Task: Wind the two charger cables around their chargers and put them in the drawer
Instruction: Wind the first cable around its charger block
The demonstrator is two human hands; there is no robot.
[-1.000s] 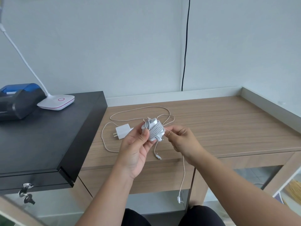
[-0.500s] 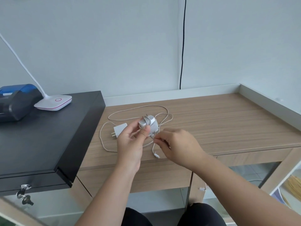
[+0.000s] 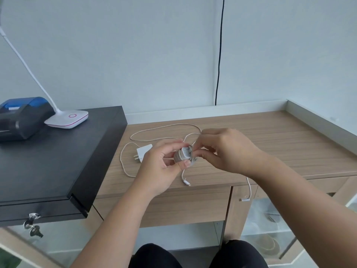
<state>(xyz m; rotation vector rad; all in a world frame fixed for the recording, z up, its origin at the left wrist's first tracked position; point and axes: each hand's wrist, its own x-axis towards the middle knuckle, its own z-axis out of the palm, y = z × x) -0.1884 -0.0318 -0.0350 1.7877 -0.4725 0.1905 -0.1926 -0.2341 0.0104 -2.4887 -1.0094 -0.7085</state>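
R hand (image 3: 229, 149) moved up onto wound charger (image 3: 184, 154); 2nd charger (image 3: 144, 151) behind.

1. Both forearms are bare from the lower frame edge up to the wrists; no sleeve shows on either.
2. The left hand (image 3: 164, 163) carries no ring, watch or band on the parts that show.
3. The right hand (image 3: 228, 149) is likewise unadorned, with short, unpainted nails.
4. At bottom centre, both knees are covered in plain black cloth (image 3: 193, 256).
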